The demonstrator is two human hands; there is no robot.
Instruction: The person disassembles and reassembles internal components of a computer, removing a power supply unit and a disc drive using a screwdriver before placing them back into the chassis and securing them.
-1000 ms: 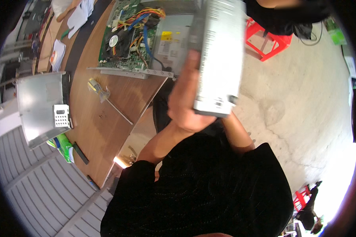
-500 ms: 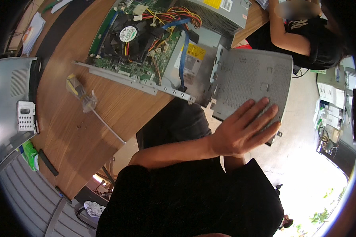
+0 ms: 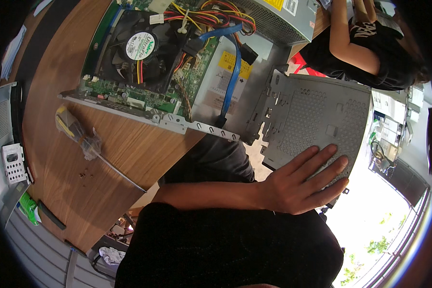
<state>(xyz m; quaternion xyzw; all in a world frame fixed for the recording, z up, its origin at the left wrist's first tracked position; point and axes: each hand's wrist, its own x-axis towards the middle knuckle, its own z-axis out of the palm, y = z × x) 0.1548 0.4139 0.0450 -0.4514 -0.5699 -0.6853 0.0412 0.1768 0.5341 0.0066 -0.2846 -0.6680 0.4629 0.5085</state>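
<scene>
One hand [image 3: 300, 185] in view, forearm crossing from lower centre to the right; which hand it is cannot be told for sure, likely the left reaching across the body. Fingers spread flat, palm pressed down on the lower edge of a grey perforated metal panel [image 3: 317, 117]. No pinch, no wrap around an edge visible. The other hand is out of view.

The panel sits off the right edge of the wooden surface [image 3: 110, 158], tilted, its upper left corner touching the open computer chassis [image 3: 177, 122]. It appears to rest over the person's lap, but what supports it underneath is hidden.

The chassis lies on the surface at upper centre, lid off. Inside: a black cooling fan [image 3: 139, 53] over the green board, a blue flat cable [image 3: 233, 72] running down past a yellow label, a bundle of coloured wires [image 3: 211, 14] at the top, and a grey power supply box [image 3: 278, 19] at upper right.

A screwdriver [image 3: 89, 146] with a yellow-and-clear handle lies on the surface left of the chassis, well apart from the hand, shaft pointing lower right.

At far left, a grey metal cover [image 3: 2, 125] with a small white bracket [image 3: 13, 163] on it.

Another person [image 3: 369, 43] sits at upper right, bare arm extended upward, dark shirt.
</scene>
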